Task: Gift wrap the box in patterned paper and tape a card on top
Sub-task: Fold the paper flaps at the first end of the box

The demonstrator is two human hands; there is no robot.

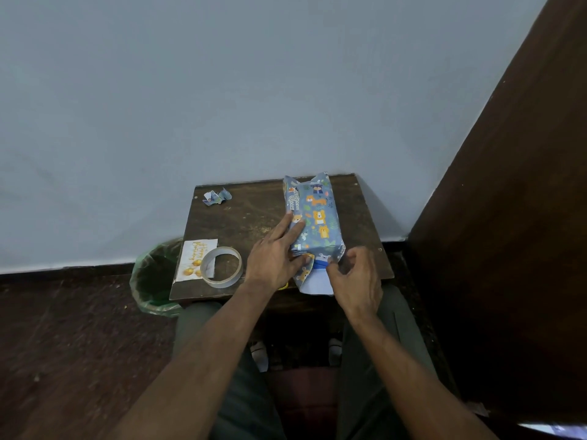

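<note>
At the near end of the box (313,217), we are pressing flat with the open left hand (275,256) while the right hand (355,274) is pinching the paper flap (314,274), ideally creasing it tight before taping.

free: tbl centre (254,214) | blocked: tape roll (222,267) + card (194,252) front-left, paper scrap (217,197) back-left

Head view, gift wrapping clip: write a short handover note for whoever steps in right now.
Left hand: flat, fingers pressing on the box.
Right hand: pinching the paper flap at the near end.
Card lies at the table's left edge, with the tape roll partly on it.
Done: paper wrapped around the box.
Left: fold and tape both ends, then tape the card on top.
</note>
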